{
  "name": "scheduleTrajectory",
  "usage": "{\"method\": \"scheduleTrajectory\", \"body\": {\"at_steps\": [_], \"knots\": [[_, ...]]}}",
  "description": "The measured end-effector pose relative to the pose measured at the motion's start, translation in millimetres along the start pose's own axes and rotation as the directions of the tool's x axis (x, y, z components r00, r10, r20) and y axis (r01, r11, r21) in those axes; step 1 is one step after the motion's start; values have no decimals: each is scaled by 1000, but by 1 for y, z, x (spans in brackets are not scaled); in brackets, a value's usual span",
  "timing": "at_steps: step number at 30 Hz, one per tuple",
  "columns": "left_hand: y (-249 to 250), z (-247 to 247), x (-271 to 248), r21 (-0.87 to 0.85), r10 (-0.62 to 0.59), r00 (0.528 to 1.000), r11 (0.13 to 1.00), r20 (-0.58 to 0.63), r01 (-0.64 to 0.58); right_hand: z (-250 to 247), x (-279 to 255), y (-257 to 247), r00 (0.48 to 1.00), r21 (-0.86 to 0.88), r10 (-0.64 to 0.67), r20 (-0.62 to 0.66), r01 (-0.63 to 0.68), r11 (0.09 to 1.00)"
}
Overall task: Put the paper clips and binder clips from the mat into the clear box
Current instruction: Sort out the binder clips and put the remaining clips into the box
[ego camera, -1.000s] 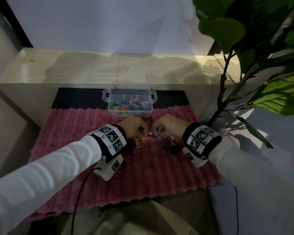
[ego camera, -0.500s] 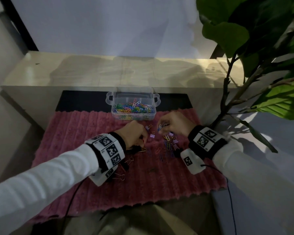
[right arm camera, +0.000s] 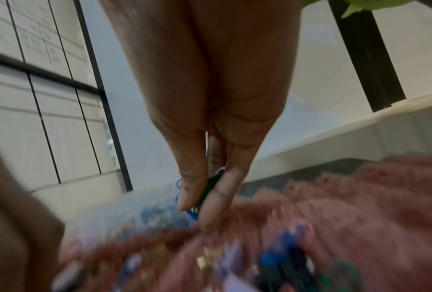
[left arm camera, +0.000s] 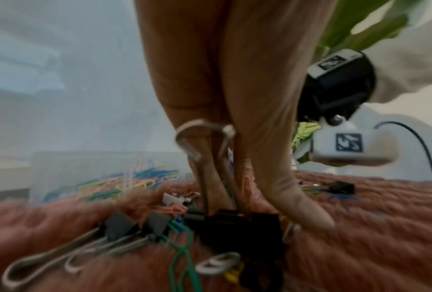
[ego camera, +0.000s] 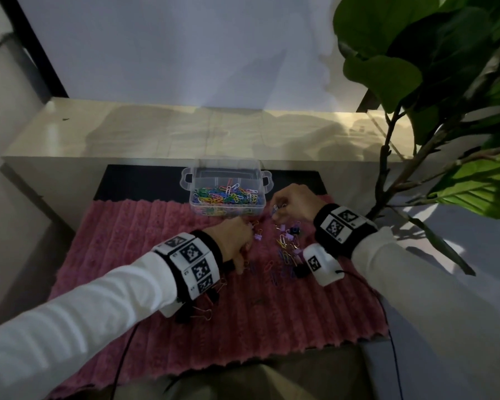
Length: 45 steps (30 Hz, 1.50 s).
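The clear box [ego camera: 191, 202], filled with coloured paper clips [ego camera: 225, 194], stands at the far edge of the pink mat [ego camera: 156, 241]. My right hand [ego camera: 276, 215] hovers at the box's front right corner and pinches a few paper clips [right arm camera: 211, 187] between thumb and finger. My left hand [ego camera: 241, 267] reaches down to the mat's middle. Its fingers [left arm camera: 284, 187] close round the upright handles of a black binder clip [left arm camera: 234, 223]. Loose paper clips and binder clips [ego camera: 286, 246] lie between the hands. More binder clips [ego camera: 202, 313] lie under my left wrist.
A pale bench [ego camera: 185, 134] runs behind the mat against the wall. A large-leaved plant [ego camera: 416, 96] leans in from the right, its stem [ego camera: 383, 174] close to my right forearm. Cables [ego camera: 391, 356] trail from both wrists over the mat's near edge.
My right hand has moved away from the middle to the box's right corner with clips in it. My left hand has drawn back nearer, down onto the clips on the mat.
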<state>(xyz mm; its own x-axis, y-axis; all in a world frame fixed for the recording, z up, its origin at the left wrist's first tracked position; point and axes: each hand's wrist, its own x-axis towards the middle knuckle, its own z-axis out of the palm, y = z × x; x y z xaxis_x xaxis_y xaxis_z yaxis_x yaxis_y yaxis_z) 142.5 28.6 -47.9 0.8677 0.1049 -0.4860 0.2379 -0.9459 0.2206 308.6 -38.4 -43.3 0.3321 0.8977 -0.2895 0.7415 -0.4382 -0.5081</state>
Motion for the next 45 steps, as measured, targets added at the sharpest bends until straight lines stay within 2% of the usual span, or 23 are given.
{"method": "scheduleTrajectory", "body": {"at_steps": [2, 4, 7, 9, 11, 13, 15, 17, 20, 23, 25, 28, 30, 32, 35, 36, 38, 40, 41, 42, 43, 45], "knots": [[2, 4, 0, 61, 18, 1000, 998, 17, -19, -11, 0, -3, 999, 93, -28, -24, 30, 995], [1, 7, 2, 13, 25, 999, 1000, -22, -25, -20, 4, -13, 999, 224, -42, -21, 46, 973], [-2, 2, 2, -67, 35, 997, 997, -73, -40, -25, 18, -33, 999, 441, -19, 39, 0, 898], [-8, -6, -3, -181, 26, 991, 982, -133, -50, -24, 27, -49, 998, 490, 16, 60, -43, 871], [-19, -14, -13, -389, -30, 980, 920, -197, -50, -20, 37, -59, 996, 501, 42, 77, -75, 862], [-35, -24, -25, -600, -124, 963, 799, -238, -45, -16, 44, -66, 995, 425, 40, 91, -75, 902], [-51, -32, -36, -697, -237, 931, 717, -276, -24, -14, 44, -71, 993, 254, 6, 115, -36, 967], [-65, -39, -43, -725, -313, 902, 689, -297, 1, -13, 39, -74, 996, 123, -31, 80, 21, 992], [-84, -43, -43, -765, -404, 871, 642, -279, 52, -15, 33, -73, 992, 24, -107, -69, 109, 994], [-94, -45, -36, -705, -458, 841, 696, -290, 135, -17, 29, -62, 966, 70, -178, -186, 194, 979], [-97, -49, -31, -591, -458, 821, 784, -340, 192, -19, 23, -55, 959, 109, -186, -215, 212, 971], [-95, -55, -20, -434, -419, 818, 869, -394, 236, -25, 11, -45, 952, 76, -216, -218, 237, 969], [-92, -54, -13, -305, -366, 842, 918, -397, 255, -26, 0, -35, 958, 67, -238, -160, 251, 966], [-88, -49, -8, -214, -306, 883, 947, -355, 241, -21, -17, -24, 960, -38, -273, -60, 271, 962], [-82, -43, -8, -193, -259, 906, 960, -333, 203, -7, -44, 0, 964, -169, -244, 103, 259, 951], [-81, -40, -11, -193, -265, 893, 959, -364, 205, -1, -53, 8, 967, -189, -219, 132, 241, 952], [-76, -32, -22, -174, -257, 834, 965, -488, 195, 11, -67, 22, 976, -213, -166, 141, 194, 958], [-62, -21, -35, -170, -183, 775, 980, -605, 99, 24, -78, 29, 983, -254, -125, 131, 155, 955], [-51, -15, -40, -185, -138, 761, 982, -634, 24, 30, -82, 30, 985, -299, -98, 140, 137, 944], [-38, -9, -44, -202, -97, 771, 979, -629, -41, 34, -85, 29, 984, -351, -70, 165, 125, 928], [-25, -3, -46, -213, -59, 807, 973, -588, -85, 37, -87, 27, 980, -400, -49, 192, 124, 908], [0, 10, -45, -232, -11, 911, 968, -413, -94, 39, -87, 22, 972, -481, -47, 231, 156, 863]]}}
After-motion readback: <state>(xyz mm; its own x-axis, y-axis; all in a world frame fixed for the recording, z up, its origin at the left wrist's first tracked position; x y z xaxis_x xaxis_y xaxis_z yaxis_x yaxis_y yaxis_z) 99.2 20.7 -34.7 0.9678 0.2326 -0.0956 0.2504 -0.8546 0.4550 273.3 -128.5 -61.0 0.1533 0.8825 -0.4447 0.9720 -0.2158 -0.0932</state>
